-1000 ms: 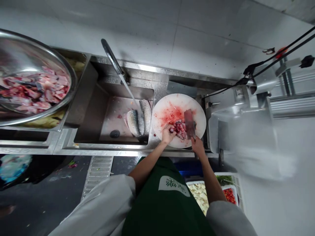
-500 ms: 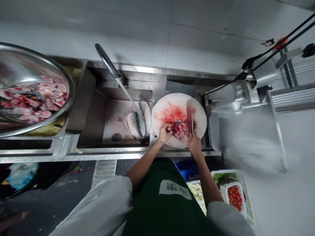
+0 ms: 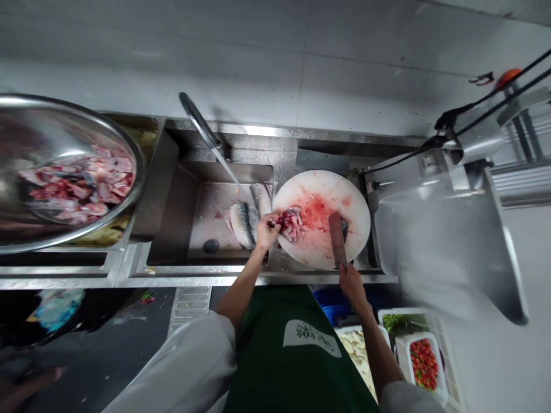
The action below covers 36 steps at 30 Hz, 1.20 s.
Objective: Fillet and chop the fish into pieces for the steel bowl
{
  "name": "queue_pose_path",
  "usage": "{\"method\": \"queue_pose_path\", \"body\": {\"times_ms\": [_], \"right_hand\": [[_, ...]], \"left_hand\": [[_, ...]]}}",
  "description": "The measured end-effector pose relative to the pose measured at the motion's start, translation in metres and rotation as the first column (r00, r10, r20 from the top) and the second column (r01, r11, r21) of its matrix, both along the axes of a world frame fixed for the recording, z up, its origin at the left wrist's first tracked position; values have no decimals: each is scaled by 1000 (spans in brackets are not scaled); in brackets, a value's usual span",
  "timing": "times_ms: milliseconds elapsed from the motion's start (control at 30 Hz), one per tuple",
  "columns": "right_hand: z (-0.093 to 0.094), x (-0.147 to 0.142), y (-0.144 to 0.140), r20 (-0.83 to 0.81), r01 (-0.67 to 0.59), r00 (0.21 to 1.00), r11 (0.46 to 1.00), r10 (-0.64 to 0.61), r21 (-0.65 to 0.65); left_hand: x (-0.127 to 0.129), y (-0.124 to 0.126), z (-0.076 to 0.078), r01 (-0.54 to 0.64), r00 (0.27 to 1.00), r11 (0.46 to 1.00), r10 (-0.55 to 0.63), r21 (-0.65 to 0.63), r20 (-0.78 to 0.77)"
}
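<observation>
From the head view, your left hand [image 3: 266, 231] is closed around the bloody fish pieces [image 3: 290, 223] at the left edge of the round white cutting board [image 3: 353, 198], fingers curled into the meat. Your right hand [image 3: 350, 283] sits at the near edge of the board, fingers wrapped around the handle of the cleaver [image 3: 337, 240]. Its blade lies low over the right half of the board, pointing away from you, apart from the fish pieces. The middle of the board is smeared red.

Left of the board is the steel sink [image 3: 172, 206], where whole fish [image 3: 241, 222] lie side by side against its right wall, just beside your left hand. The tap [image 3: 198, 121] slants over the basin with water running from it, and a dark drain plug [image 3: 210, 246] sits near the front.

Far left, a large steel bowl [image 3: 124, 143] holds cut pink fish chunks [image 3: 77, 183]. Right of the board stands a steel machine [image 3: 447, 229], blurred. Near you, below the counter, trays hold red chillies [image 3: 423, 362] and pale chopped vegetables [image 3: 357, 350]. Your green apron [image 3: 297, 355] fills the near middle.
</observation>
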State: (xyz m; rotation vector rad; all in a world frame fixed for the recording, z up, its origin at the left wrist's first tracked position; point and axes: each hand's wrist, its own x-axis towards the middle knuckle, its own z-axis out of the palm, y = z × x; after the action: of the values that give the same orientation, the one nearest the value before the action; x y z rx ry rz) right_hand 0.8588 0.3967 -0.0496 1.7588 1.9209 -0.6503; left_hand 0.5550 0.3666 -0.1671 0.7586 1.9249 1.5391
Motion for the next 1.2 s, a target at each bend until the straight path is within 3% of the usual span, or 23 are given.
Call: {"method": "queue_pose_path", "body": {"times_ms": [200,333,467,633,700,767,833,867,933,967,1000,1100,1200], "right_hand": [[-12,-35,10,78,-51,996,991,41,127],[-33,-63,13,24,-18,1000,971,12,239],[-41,-66,7,62,-51,998,940,32,338],[-24,-71,6,158,-101,987,911,40,401],[-13,-100,17,51,-121,993,894,110,432],[-5,-151,34,-140,-174,956,881,259,439],[-3,-220,54,-340,-166,887,903,312,395],[-5,-256,65,-440,-115,857,931,269,345],[-13,-325,86,-629,40,776,992,42,116],[-18,-354,95,-711,49,699,997,-82,-67],[-25,-378,102,-758,11,618,966,-209,-257],[-43,-419,114,-730,-29,505,836,-461,-548],[-56,-426,114,-693,53,505,820,-514,-570]], "left_hand": [[-124,-4,-3,-297,952,954,292,49,92],[-179,21,-2,-350,928,934,336,70,162],[-199,45,-18,-362,886,930,324,60,331],[-206,60,-40,-347,831,938,296,23,470],[-208,62,-43,-310,815,951,257,16,520],[-209,63,-43,-268,802,963,213,16,558],[-208,62,-41,-231,793,973,176,19,583],[-207,62,-40,-214,788,976,155,29,596],[-207,60,-36,-194,776,979,110,68,621],[-208,58,-34,-189,774,978,89,94,627],[-209,57,-32,-183,780,976,70,120,622],[-219,51,-26,-89,863,981,-10,172,506],[-235,44,-21,86,949,981,-134,175,284]]}}
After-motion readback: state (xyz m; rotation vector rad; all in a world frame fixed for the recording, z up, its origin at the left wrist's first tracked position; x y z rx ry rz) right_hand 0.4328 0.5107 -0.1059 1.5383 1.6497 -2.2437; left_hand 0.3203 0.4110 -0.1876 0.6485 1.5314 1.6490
